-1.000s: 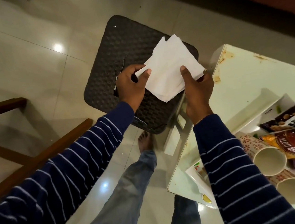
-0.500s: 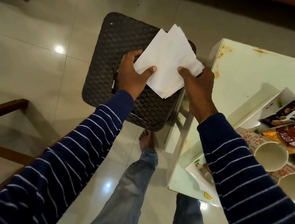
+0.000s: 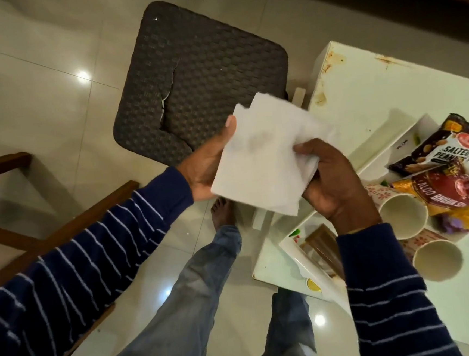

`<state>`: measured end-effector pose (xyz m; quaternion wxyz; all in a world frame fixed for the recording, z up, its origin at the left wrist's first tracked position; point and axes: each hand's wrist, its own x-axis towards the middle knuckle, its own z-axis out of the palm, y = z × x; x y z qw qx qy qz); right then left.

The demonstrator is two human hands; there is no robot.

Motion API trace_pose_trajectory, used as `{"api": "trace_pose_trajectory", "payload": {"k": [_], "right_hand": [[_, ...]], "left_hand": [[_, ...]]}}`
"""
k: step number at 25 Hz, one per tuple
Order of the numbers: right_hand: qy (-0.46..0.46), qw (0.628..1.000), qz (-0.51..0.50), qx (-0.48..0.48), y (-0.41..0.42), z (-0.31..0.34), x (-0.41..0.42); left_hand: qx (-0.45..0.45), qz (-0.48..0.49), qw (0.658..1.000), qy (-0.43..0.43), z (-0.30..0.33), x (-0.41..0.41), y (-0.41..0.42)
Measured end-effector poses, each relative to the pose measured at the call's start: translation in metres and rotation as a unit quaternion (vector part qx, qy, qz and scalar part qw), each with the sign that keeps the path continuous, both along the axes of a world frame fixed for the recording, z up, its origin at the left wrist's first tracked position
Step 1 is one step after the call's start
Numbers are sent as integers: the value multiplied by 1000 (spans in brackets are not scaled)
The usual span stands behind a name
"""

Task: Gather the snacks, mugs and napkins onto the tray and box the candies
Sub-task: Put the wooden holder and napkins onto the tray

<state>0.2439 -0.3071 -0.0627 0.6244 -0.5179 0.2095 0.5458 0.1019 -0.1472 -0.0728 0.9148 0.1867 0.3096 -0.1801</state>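
I had the napkins (image 3: 265,158) in both hands, held in the air over the gap between the dark woven stool (image 3: 201,75) and the white table (image 3: 376,88), touching neither. My left hand (image 3: 207,169) lay flat beneath the near-left edge of the stack, fingers spread open as a support, thumb tip showing along the upper edge; my right hand (image 3: 332,180) was clenched on the lower-right corner, bunching the paper there. The stack's long axis ran from upper right down to lower left, and the tray (image 3: 411,139) lay to the right of it, beyond my right hand, so I judged the right hand the nearer one for carrying the napkins across. On the tray I could see the peanut packet (image 3: 446,150), a red and yellow snack packet (image 3: 462,197) and two paper mugs (image 3: 404,215) lying on their sides. My right sleeve covered part of a box (image 3: 318,244) at the table's near edge; I could not tell what it held, and I couldn't count the napkins.
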Motion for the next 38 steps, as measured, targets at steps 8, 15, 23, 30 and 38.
{"api": "trace_pose_trajectory", "payload": {"k": [8,15,23,30,38], "right_hand": [[-341,892,250,-162,-93,19,-38],[-550,749,317,-190,-178,51,-96],[-279,905,129,-294,-243,55,-92],[-424,847,113,-301,-259,59,-88],[-627,671,325,-226,-277,47,-140]], "left_hand": [[216,-103,962,134,10,-12,-97],[228,-80,949,202,33,-10,-184],[223,-92,954,178,37,-18,-252],[234,-129,947,178,39,-16,-261],[215,-45,942,252,36,-27,-281]]}}
